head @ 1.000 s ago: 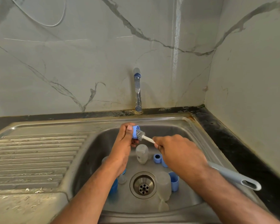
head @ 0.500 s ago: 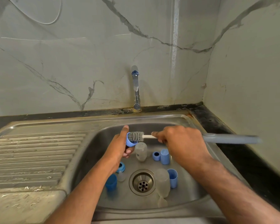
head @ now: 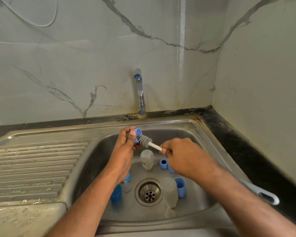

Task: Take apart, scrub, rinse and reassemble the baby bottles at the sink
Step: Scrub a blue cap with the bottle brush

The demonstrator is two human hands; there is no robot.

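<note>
My left hand (head: 125, 151) holds a small blue bottle ring (head: 138, 131) over the steel sink (head: 191, 134), fingers curled round it. My right hand (head: 183, 156) grips the white stem of a bottle brush; its grey bristle head (head: 144, 140) touches the ring, and its grey handle end (head: 265, 195) sticks out behind my forearm. In the basin lie two cloudy bottles (head: 147, 159) (head: 169, 190), a blue ring (head: 163, 163), blue caps (head: 180, 186) (head: 116, 195) and a clear teat (head: 126, 186).
A chrome tap (head: 140, 93) stands behind the basin with no water running. The drain (head: 149, 192) sits in the basin's middle. A ribbed wet draining board (head: 32, 168) lies to the left, a dark counter strip (head: 237, 147) to the right, marble walls behind.
The brush swung from level to slanting, its handle end dropping behind my right forearm. My left hand turned the blue ring and raised it slightly.
</note>
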